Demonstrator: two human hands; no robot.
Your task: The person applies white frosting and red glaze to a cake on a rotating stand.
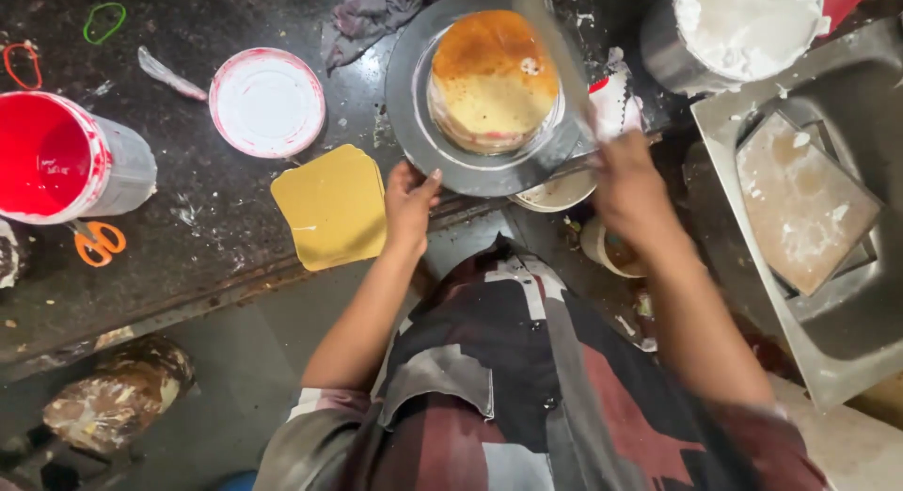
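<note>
Dark, smeared worktop under me, crumbs and cream streaks everywhere. My left hand point(409, 201) pinches the near rim of the grey turntable point(410, 115), fingers closed on its edge, and the layered sponge cake point(493, 77) sits on it, about centred, its top browned at the far side. My right hand point(628, 185) is off to the right of the turntable, wrapped round the handle of a long blade point(550, 54) that blurs across the cake's right side; the hands are well apart. A yellow cake board point(331, 207) lies just beside my left wrist, touching nothing I hold. Further left sit a white lid with a red rim point(267, 102) and a tub of red glaze point(52, 155), with orange scissors point(97, 243) below it. A bucket of white cream point(734, 25) stands at the upper right, next to a steel tray point(828, 340).

Risks, as I judge them: the blade tilts and gouges the soft side of the cake, or my left hand jerks the turntable and the layers slide. The small bowl point(557, 192) tucked under the turntable's near edge could get knocked by my right wrist.
</note>
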